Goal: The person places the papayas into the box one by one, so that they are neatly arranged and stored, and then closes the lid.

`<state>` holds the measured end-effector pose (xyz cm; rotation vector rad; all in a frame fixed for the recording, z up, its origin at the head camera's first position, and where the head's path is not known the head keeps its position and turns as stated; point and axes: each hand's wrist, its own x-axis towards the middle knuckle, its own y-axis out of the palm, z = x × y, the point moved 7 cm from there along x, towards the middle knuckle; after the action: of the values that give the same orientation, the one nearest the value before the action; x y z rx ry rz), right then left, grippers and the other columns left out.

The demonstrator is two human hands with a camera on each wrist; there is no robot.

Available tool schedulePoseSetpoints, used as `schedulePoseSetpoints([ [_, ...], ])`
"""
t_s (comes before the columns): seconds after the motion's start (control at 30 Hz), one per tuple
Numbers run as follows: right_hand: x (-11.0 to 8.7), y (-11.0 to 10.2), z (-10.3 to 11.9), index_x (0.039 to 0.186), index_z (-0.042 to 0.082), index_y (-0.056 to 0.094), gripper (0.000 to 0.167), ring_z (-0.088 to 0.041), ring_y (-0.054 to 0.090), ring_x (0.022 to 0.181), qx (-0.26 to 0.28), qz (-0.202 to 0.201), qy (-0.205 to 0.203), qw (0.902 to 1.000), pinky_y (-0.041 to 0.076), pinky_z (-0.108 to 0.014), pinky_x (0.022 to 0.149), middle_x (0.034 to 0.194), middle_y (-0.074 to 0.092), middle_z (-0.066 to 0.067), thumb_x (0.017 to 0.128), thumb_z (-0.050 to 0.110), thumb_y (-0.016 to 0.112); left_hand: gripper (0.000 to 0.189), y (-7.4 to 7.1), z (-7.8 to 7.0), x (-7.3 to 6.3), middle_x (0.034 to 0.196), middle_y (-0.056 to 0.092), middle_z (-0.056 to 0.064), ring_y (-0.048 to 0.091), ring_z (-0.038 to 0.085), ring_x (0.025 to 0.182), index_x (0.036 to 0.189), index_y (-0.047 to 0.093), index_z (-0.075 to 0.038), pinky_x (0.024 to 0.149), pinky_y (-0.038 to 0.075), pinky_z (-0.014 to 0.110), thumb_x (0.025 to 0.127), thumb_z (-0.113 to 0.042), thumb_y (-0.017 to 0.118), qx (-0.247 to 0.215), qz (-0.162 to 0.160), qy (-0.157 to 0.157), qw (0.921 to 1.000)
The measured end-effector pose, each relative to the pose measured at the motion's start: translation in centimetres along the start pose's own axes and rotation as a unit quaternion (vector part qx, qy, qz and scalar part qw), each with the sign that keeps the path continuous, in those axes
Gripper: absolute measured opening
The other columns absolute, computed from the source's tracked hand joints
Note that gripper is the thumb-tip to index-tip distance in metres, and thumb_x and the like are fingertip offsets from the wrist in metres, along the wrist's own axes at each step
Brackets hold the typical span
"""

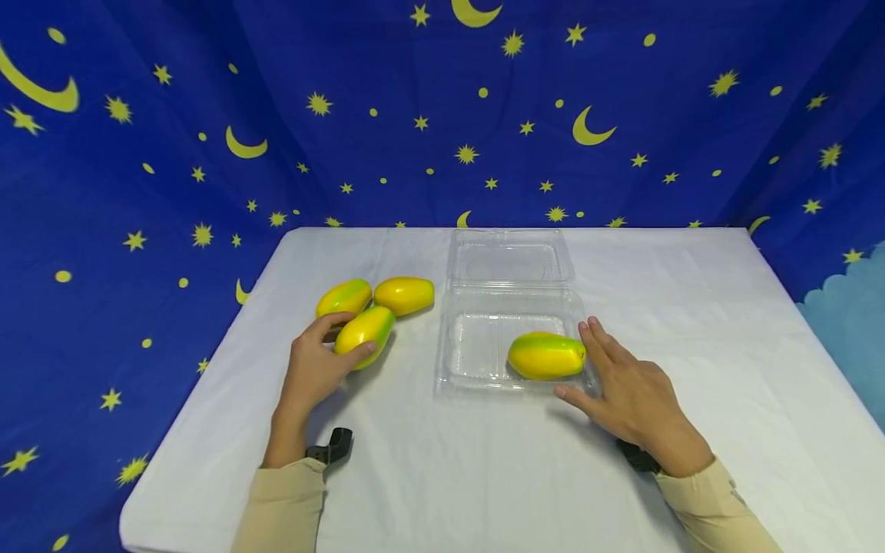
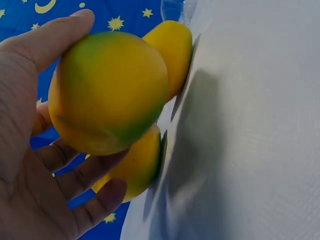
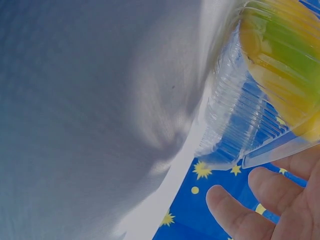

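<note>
My left hand [image 1: 319, 369] grips a yellow-green papaya [image 1: 362, 336] between thumb and fingers. In the left wrist view this papaya [image 2: 107, 95] is held just off the cloth, its shadow beside it. Close behind lie two more papayas, one at the left [image 1: 343, 297] and one at the right [image 1: 404, 295]. Another papaya [image 1: 546, 355] lies in the right part of a clear plastic clamshell box [image 1: 477, 382], whose lid [image 1: 508, 265] is folded back. My right hand [image 1: 632, 395], fingers extended, is at the box's right edge, thumb near its front corner.
A white cloth [image 1: 442, 476] covers the table, which ends at a blue curtain [image 1: 387, 146] with yellow moons and stars. Dark wrist-worn devices sit at the left wrist [image 1: 335, 445] and the right wrist [image 1: 638, 457].
</note>
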<state>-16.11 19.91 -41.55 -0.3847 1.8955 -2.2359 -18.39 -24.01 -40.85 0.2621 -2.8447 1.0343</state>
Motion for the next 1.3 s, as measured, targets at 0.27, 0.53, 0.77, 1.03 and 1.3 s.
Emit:
schedulePoseSetpoints([
  [0.27, -0.2, -0.2, -0.6, 0.16, 0.008, 0.019, 0.107, -0.038, 0.047, 0.139, 0.003, -0.007, 0.003, 1.0, 0.048, -0.034, 0.056, 0.164, 0.028, -0.015, 0.087, 0.08, 0.048, 0.055, 0.6, -1.9, 0.7, 0.127, 0.065, 0.005, 0.063, 0.021, 0.104, 0.131, 0.063, -0.018, 0.079, 0.051, 0.026, 0.082, -0.032, 0.084, -0.07, 0.007, 0.047, 0.9964],
  [0.53, -0.2, 0.0, -0.9, 0.161, 0.009, 0.018, 0.107, -0.037, 0.046, 0.141, 0.007, 0.006, 0.007, 0.9999, 0.043, -0.028, 0.053, 0.165, 0.027, -0.013, 0.086, 0.081, 0.047, 0.054, 1.4, -6.5, 2.4, 0.131, 0.064, 0.003, 0.064, 0.024, 0.104, 0.132, 0.063, -0.015, 0.079, 0.054, 0.023, 0.082, -0.021, 0.084, -0.146, 0.027, 0.099, 0.984],
  [0.77, -0.2, 0.1, -0.6, 0.16, 0.01, 0.021, 0.108, -0.036, 0.047, 0.14, 0.003, 0.007, 0.001, 1.0, 0.053, -0.039, 0.062, 0.165, 0.028, -0.012, 0.085, 0.083, 0.046, 0.056, 3.3, -10.9, 4.1, 0.131, 0.065, 0.005, 0.066, 0.019, 0.104, 0.134, 0.061, -0.012, 0.078, 0.057, 0.025, 0.084, -0.022, 0.083, -0.188, 0.054, 0.126, 0.9724],
  [1.03, -0.4, -0.2, -0.6, 0.16, 0.011, 0.023, 0.108, -0.034, 0.048, 0.14, 0.003, -0.007, 0.001, 1.0, 0.052, -0.036, 0.061, 0.164, 0.031, -0.011, 0.084, 0.083, 0.047, 0.048, 5.5, -14.3, 5.2, 0.129, 0.064, 0.011, 0.067, 0.02, 0.101, 0.133, 0.061, -0.007, 0.081, 0.059, 0.025, 0.087, -0.012, 0.078, -0.285, 0.071, 0.157, 0.9429],
  [1.3, -0.4, -0.2, -0.7, 0.16, 0.011, 0.022, 0.107, -0.034, 0.047, 0.141, 0.006, -0.005, 0.003, 1.0, 0.053, -0.039, 0.063, 0.164, 0.03, -0.01, 0.085, 0.083, 0.047, 0.049, 8.1, -16.5, 5.8, 0.128, 0.063, 0.008, 0.065, 0.024, 0.104, 0.131, 0.062, -0.009, 0.078, 0.06, 0.027, 0.086, -0.016, 0.08, -0.31, 0.109, 0.162, 0.9304],
])
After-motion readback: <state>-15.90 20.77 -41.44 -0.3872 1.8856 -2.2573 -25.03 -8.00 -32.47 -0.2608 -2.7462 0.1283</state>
